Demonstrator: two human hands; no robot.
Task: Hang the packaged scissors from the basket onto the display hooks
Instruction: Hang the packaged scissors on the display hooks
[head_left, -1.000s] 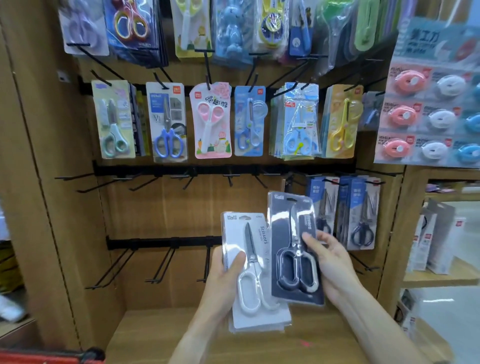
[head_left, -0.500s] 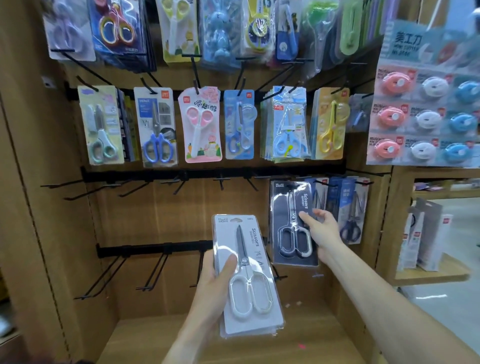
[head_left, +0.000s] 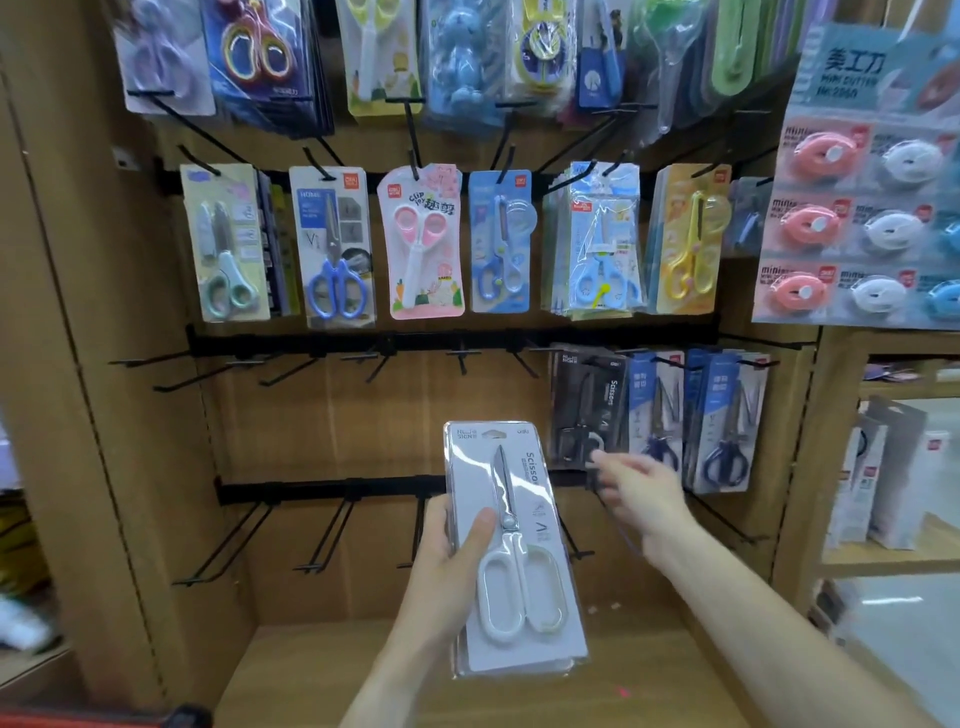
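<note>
white-handled scissors in a grey blister pack (head_left: 511, 551) sit upright in the person's left hand (head_left: 448, 564), thumb pressed across the front near the pivot, fingers curled behind the left edge. pack is held in front of the lower hook rail (head_left: 332, 491), not on any hook; more than one pack seems stacked in the grip, count unclear.

right hand (head_left: 641, 491) blurred, fingers spread loosely, holding nothing, just below and in front of a black scissors pack (head_left: 587, 410) that hangs on the middle rail (head_left: 363, 343). contact with that pack: cannot tell.

right of the black pack hang two blue-carded scissors packs (head_left: 696, 415). left hooks on the middle rail and lower rail are bare. row above carries children's scissors in coloured cards, pink pair (head_left: 423, 241) near centre. wooden shelf (head_left: 332, 670) below.
</note>
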